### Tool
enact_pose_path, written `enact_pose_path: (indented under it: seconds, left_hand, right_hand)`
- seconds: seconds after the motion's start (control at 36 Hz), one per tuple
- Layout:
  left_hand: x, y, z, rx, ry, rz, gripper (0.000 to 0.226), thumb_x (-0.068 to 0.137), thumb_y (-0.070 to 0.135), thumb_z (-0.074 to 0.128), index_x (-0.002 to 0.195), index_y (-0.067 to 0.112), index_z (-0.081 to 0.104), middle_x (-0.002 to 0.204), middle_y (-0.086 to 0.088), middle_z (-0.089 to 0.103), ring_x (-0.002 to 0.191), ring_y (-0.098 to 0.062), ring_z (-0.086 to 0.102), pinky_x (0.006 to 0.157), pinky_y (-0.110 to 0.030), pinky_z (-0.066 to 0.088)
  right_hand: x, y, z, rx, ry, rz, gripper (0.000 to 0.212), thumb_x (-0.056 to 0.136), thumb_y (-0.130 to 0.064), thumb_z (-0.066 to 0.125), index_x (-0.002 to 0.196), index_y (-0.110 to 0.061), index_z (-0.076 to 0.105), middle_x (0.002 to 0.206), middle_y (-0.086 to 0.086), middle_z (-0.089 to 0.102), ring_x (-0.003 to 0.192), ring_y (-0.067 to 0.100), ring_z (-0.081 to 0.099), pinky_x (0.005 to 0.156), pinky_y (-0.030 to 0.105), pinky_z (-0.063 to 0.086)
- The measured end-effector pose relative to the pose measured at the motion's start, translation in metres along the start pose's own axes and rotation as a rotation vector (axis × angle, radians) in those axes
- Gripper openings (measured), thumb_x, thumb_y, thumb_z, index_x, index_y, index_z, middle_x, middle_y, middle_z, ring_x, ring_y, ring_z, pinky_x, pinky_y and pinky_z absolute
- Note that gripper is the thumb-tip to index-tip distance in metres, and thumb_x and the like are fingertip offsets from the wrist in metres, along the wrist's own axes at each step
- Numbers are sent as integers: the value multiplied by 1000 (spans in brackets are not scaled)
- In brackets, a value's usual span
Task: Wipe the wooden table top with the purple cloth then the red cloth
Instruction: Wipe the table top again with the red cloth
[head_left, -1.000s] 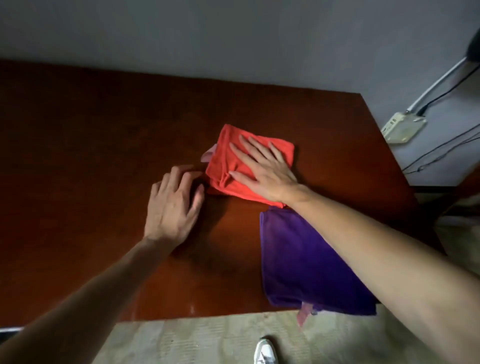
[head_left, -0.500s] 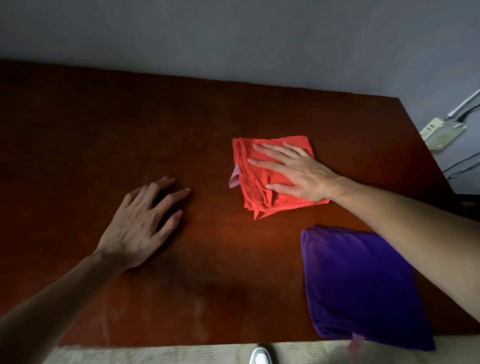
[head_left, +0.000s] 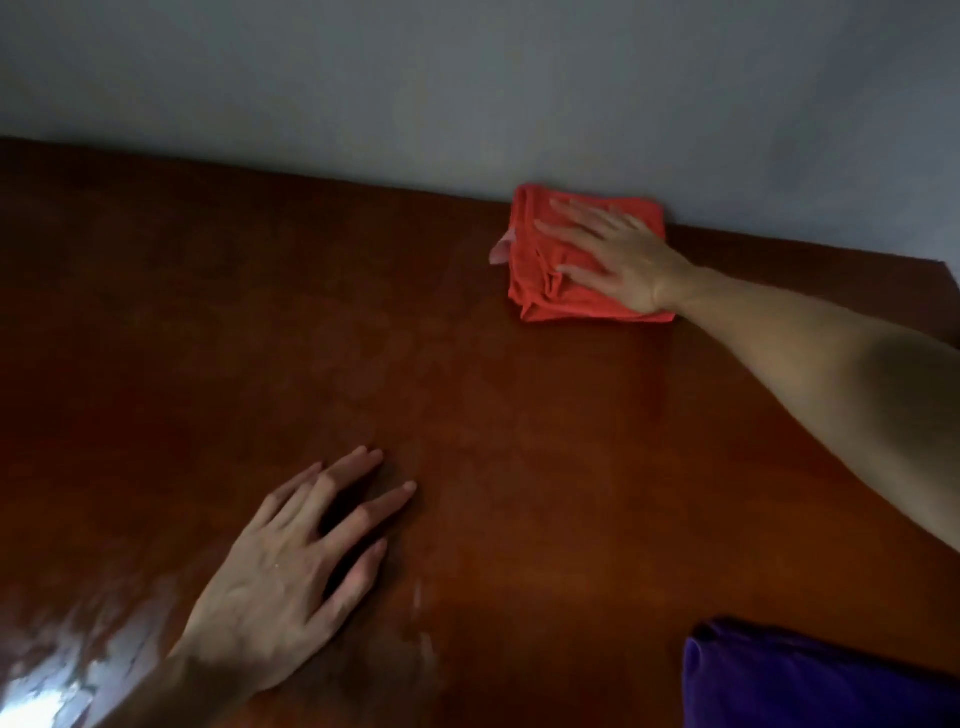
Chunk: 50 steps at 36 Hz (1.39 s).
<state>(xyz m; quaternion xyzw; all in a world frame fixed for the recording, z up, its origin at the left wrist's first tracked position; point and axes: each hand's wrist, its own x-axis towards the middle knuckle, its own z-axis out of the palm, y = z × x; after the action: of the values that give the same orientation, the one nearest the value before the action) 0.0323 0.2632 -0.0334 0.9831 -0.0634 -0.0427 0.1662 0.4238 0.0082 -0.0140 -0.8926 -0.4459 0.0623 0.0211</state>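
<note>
We see the right hand (head_left: 621, 257) flat on the red cloth (head_left: 540, 291), palm down, fingers spread and extended toward the left; it presses the cloth rather than pinching it, nothing curled around the fabric; the cloth is folded into a rough square, bunched along its left edge, with a small pale pink tag (head_left: 503, 250) sticking out at the left side; it sits at the far right of the wooden table top (head_left: 519, 415), its far edge right up against the grey wall (head_left: 467, 88); whether it touches the wall we cannot tell.

Left hand (head_left: 283, 574) rests palm down on the bare wood at near left, fingers splayed and pointing far-right, holding nothing; it is well apart from both cloths; the forearm runs off the near edge of the frame.

Purple cloth (head_left: 810, 680) lies at the near right corner of the view, partly cut off by the frame edge; neither hand touches it; it is well apart from the red cloth, with the right forearm crossing above the gap between them.

Table surface is dark red-brown, glossy; a bright glare patch shows at near left; faint pale streaks show on the wood near the left hand and below the red cloth; frame is slightly motion-blurred, so fine cloth texture is not readable.
</note>
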Motion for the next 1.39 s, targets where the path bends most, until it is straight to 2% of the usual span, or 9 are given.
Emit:
enact_pose_path:
  seconds: [0.06,0.33,0.47,0.64,0.78,0.94,1.08,1.25,1.39]
  left_hand:
    - [1,0,1,2,11,4,49,105,46,30,154,41,31,161,6,28,153,-10,18,122,-36,16]
    - [-1,1,5,3,63,18,49,105,47,27,152,38,37,158,2,33,152,-12,21,120,-38,20]
    - [0,3,4,16,94,23,49,104,47,27,151,39,38,156,1,34,151,-13,24,119,-33,17]
    - [-2,2,7,51,147,28,47,104,44,29,148,35,43,151,-2,40,142,-22,38,113,-42,29]
    - [-10,4,7,124,283,-38,44,101,39,34,138,26,54,137,-7,50,112,-31,53,93,-46,37]
    - [-31,-2,-1,108,314,-104,45,100,41,35,137,24,54,135,-7,50,116,-30,51,96,-47,36]
    - [-55,-35,-13,190,201,-92,52,98,47,32,143,28,49,141,-7,45,119,-31,50,100,-50,35]
    - [-68,-59,-19,175,115,-132,58,99,56,25,152,35,37,151,-8,39,128,-32,46,107,-51,32]
    - [-69,-60,-15,121,121,-141,54,100,55,27,151,41,36,156,-2,36,141,-26,38,112,-47,28]
  right_hand:
    - [12,1,0,47,18,58,89,84,-89,4,160,-44,15,172,-5,8,159,18,6,128,47,4]
    - [-14,-47,16,50,85,259,69,101,-70,21,162,-41,9,173,-3,3,159,19,-4,127,49,-2]
    - [-66,-105,29,56,106,218,84,88,-77,9,163,-40,12,173,-2,7,160,20,-1,127,50,1]
    - [-154,-196,54,27,136,148,76,95,-72,17,163,-39,15,173,-4,10,160,19,1,127,52,5]
    - [-238,-284,71,26,177,106,72,99,-69,26,163,-36,20,172,-2,13,160,20,3,126,53,11]
    - [-306,-353,80,27,98,52,73,99,-70,29,163,-38,14,173,-3,2,160,20,-4,126,53,11]
    - [-305,-346,78,-5,31,-74,75,99,-72,31,163,-40,8,173,-3,-4,159,20,-9,126,55,9]
    - [-250,-304,64,20,-30,-312,71,98,-71,41,161,-45,20,173,-8,2,159,12,-7,128,48,1]
    - [-170,-260,57,23,11,-280,70,98,-72,36,160,-46,20,173,-9,5,159,13,-2,128,49,5]
